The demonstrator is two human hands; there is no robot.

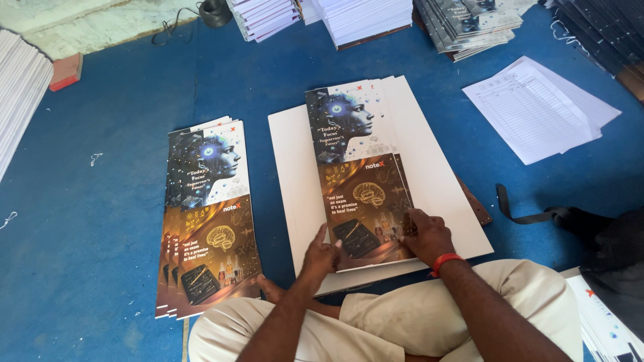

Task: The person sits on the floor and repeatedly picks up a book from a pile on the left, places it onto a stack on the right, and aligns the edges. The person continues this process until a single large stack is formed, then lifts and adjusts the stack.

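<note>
printed cover sheet lies on white board stack on blue floor | left hand grip spread flat, steadying near edge | right hand fingers pressed down, squaring corner | spare covers alongside

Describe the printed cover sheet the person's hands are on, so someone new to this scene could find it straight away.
Start at the blue floor mat and find the white boards lying in front of the seated person. On them lies the cover sheet, a face picture above and a gold brain picture below. Unlike the fanned stack of like sheets beside it, the left hand and right hand press its near edge.
</note>
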